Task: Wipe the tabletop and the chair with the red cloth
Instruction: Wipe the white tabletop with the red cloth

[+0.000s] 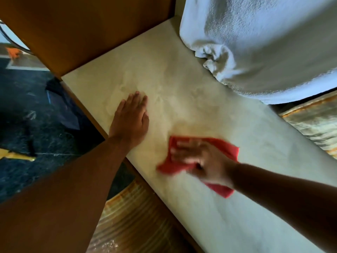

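While the cloth [200, 161] is pressed to the surface [182, 92] under the right hand [204, 161], the left hand [130, 121] is laid flat and open, fingers together, just left of it near the surface's left edge. The right hand is spread over the red cloth, with its fingers bearing down on the fabric rather than closed around it; the hand and cloth are blurred, so a wiping stroke is judged to be under way. Cloudy streaks are seen on the far part of the surface, beyond both hands, and that area is judged not yet wiped. A white towel [264, 42] is draped at the far right, its bunched lower edge resting on or just above the surface.

Several faults could arise. Because the cloth is only pinned by a flat hand, it could bunch or slip out on a fast stroke. If the stroke is carried to the far right, the towel could be snagged and dragged. The patch under the left hand could be missed unless that hand is lifted. No chair can be identified with certainty, so that part of the task is judged still to be done.
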Available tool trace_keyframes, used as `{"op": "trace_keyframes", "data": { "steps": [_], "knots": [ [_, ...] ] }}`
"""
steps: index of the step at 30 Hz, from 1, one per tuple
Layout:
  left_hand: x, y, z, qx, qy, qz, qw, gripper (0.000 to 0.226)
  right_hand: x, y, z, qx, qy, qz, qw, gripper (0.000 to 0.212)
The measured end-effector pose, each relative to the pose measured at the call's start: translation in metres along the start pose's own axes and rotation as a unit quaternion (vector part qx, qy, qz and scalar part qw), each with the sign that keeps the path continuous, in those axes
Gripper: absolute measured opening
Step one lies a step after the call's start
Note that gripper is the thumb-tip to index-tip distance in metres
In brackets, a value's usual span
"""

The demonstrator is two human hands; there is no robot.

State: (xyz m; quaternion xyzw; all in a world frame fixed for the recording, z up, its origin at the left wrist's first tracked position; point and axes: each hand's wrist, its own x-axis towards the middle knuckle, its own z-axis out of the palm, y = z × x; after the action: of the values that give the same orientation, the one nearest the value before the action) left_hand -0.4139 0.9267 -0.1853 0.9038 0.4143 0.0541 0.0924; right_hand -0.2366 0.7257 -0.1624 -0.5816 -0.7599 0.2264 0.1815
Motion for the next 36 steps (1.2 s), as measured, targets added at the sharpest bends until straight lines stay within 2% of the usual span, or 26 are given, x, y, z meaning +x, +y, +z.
{"op": "trace_keyframes", "data": {
  "steps": [2,3,5,7,8,9,13,15,17,19,22,24,27,29,30,32,34,36],
  "knots": [
    [0.000,0.001,0.000,-0.006,-0.002,0.002,1.000,0.063,-0.020,-0.005,-0.006,0.031,-0.086,-0.044,0.995,0.046],
    [0.000,0.001,-0.001,-0.006,0.000,0.001,1.000,0.063,-0.016,0.002,-0.015,0.026,-0.091,-0.044,0.995,0.048],
    [0.001,0.000,-0.002,-0.007,0.005,0.001,1.000,0.064,0.009,0.025,-0.034,0.031,-0.003,0.038,0.999,0.047],
    [-0.001,0.001,-0.002,-0.010,0.007,0.002,1.000,0.063,0.034,0.029,-0.041,0.048,0.084,0.144,0.985,0.045],
    [-0.001,0.001,-0.003,-0.012,0.007,0.004,1.000,0.063,0.036,0.020,-0.034,0.061,0.106,0.158,0.980,0.045],
    [-0.002,0.001,-0.003,-0.016,0.007,0.007,1.000,0.062,0.027,0.007,-0.022,0.073,0.107,0.140,0.982,0.045],
    [-0.002,0.000,-0.002,-0.020,0.009,0.005,1.000,0.056,-0.037,-0.038,0.020,0.067,-0.071,-0.008,0.995,0.049],
    [-0.002,0.000,-0.001,-0.025,0.010,0.005,1.000,0.056,-0.032,-0.019,0.010,0.056,-0.074,-0.039,0.995,0.048],
    [-0.001,0.000,-0.001,-0.029,0.014,0.006,0.999,0.056,-0.004,0.007,-0.011,0.055,0.005,0.045,0.997,0.048],
    [0.000,0.000,0.000,-0.026,0.019,0.004,0.999,0.056,0.032,0.034,-0.035,0.037,0.094,0.150,0.984,0.050],
    [0.000,-0.001,0.002,-0.022,0.019,0.005,1.000,0.056,0.062,0.037,-0.033,-0.097,0.105,0.211,0.967,0.053],
    [-0.001,0.000,0.003,-0.023,0.018,0.006,1.000,0.056,0.048,0.010,-0.005,-0.156,0.086,0.170,0.969,0.057],
    [-0.002,0.004,0.001,-0.005,-0.001,-0.003,1.000,0.056,-0.040,-0.040,0.041,-0.146,0.006,0.029,0.989,0.057],
    [-0.008,0.014,-0.002,0.018,-0.021,-0.033,0.999,0.058,-0.110,-0.031,0.035,-0.137,-0.036,0.005,0.990,0.056],
    [-0.014,0.024,-0.002,0.029,-0.029,-0.046,0.998,0.061,-0.133,-0.011,0.018,-0.136,-0.029,0.011,0.990,0.057],
    [-0.037,0.065,0.004,0.029,-0.027,-0.040,0.998,0.069,-0.164,0.036,-0.025,-0.171,-0.011,0.088,0.981,0.058],
    [-0.064,0.116,0.016,0.006,-0.012,0.008,1.000,0.071,-0.169,0.082,-0.064,-0.204,0.018,0.199,0.958,0.061],
    [-0.080,0.146,0.029,0.018,-0.006,0.050,0.999,0.072,-0.160,0.117,-0.089,-0.209,0.057,0.273,0.937,0.061]
  ]
}}
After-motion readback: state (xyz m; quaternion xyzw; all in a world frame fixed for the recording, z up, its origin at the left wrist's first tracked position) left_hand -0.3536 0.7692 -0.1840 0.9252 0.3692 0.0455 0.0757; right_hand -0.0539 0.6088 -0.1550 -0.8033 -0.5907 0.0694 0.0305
